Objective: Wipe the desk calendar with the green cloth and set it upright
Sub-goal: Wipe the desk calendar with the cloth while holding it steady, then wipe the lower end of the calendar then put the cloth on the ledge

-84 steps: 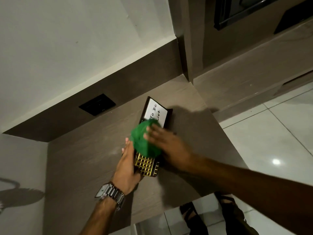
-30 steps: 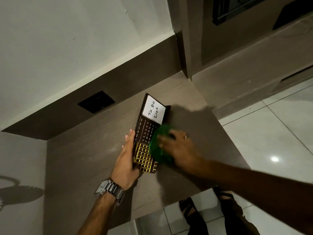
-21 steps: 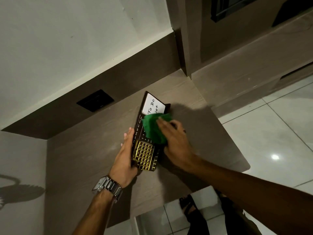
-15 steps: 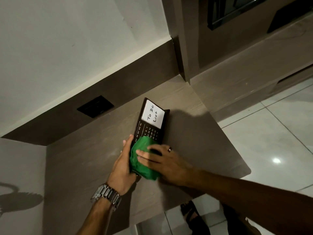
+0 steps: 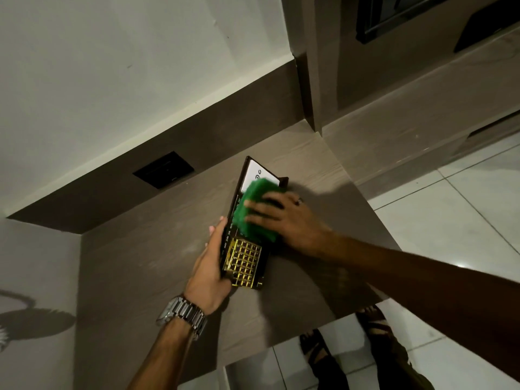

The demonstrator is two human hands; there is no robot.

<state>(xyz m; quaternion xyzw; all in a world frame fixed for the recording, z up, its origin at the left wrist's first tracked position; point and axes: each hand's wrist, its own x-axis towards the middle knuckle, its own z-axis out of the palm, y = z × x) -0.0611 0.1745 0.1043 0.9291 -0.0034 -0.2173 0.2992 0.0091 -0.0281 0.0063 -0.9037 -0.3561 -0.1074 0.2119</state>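
Observation:
The dark desk calendar (image 5: 244, 263) lies flat on the brown wooden desk (image 5: 140, 263), with a gold grid at its near end and a white note card (image 5: 257, 173) at its far end. My left hand (image 5: 209, 270) grips the calendar's left edge near the gold grid. The bunched green cloth (image 5: 254, 212) rests on the calendar's middle and covers part of the card. My right hand (image 5: 284, 218) presses down on the cloth with spread fingers.
A black wall socket (image 5: 163, 170) sits in the brown back panel behind the desk. The desk's front edge runs close below the calendar, with white floor tiles (image 5: 450, 220) and my sandalled feet (image 5: 318, 347) beyond. A cabinet column (image 5: 315, 80) rises at the desk's far right corner.
The cloth and my right hand slid from the calendar's near gold end up to its middle and far end. The gold grid is uncovered again and the card is partly hidden. My left hand kept its hold.

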